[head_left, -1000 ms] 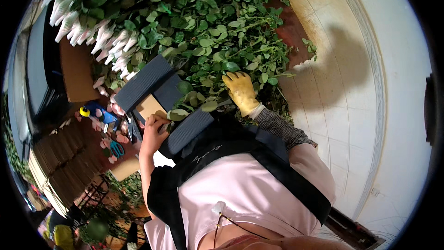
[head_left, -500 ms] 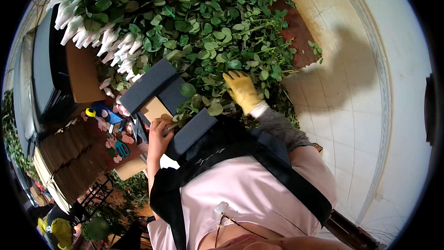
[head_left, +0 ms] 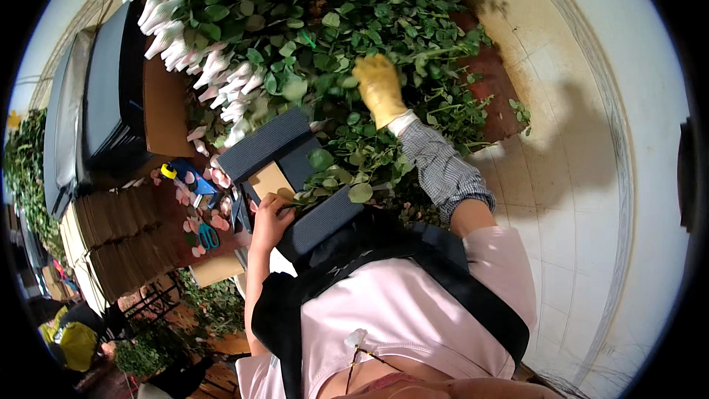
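Note:
My bare left hand [head_left: 271, 220] is closed, fingers bent, at the left end of a dark grey corrugated wrap [head_left: 267, 143]. Its fingertips meet a brown cardboard piece [head_left: 270, 182] and the leafy stems [head_left: 340, 179] lying in the wrap; what they grip is hidden. Farther off, my right hand [head_left: 378, 91], in a yellow glove, reaches over a big heap of green rose foliage [head_left: 317, 37]. Its fingers are blurred and partly turned away. White-netted rose heads [head_left: 214, 70] stick out along the heap's left side.
Left of the wrap lie scissors with teal handles [head_left: 208, 236], a blue tool with a yellow cap [head_left: 193, 181], dark-bladed shears [head_left: 240, 210] and loose pink petals. Stacked dark sheets [head_left: 114, 96] and brown cardboard [head_left: 125, 229] stand at the left. A white wall rises on the right.
My gloved right hand has moved away from me, farther over the foliage, and its forearm is more stretched out. My left hand stays at the wrap. The whole view has shifted slightly.

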{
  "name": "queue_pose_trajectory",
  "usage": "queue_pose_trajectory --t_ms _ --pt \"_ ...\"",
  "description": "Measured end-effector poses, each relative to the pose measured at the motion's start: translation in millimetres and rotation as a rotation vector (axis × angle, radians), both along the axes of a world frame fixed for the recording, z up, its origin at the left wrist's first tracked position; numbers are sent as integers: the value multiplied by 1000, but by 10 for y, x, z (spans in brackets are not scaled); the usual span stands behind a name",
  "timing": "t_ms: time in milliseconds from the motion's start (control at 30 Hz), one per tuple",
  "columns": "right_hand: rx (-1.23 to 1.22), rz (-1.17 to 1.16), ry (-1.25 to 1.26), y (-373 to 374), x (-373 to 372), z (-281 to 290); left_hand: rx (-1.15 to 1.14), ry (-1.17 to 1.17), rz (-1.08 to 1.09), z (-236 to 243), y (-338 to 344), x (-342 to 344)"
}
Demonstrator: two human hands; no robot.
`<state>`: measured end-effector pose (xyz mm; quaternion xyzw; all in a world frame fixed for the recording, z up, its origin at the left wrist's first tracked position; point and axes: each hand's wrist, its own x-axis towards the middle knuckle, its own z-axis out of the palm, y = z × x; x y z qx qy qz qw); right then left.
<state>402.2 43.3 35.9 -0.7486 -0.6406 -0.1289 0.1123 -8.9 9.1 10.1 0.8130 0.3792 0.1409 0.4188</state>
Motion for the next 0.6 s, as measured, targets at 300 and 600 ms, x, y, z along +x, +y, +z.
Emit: queue_pose_trajectory --t_ms 300,600 --pt "161 304 91 -707 -11 1267 -25 -20 86 48 -91 -27" --pt "-532 293 64 -1359 118 169 174 165 100 168 -219 -30"
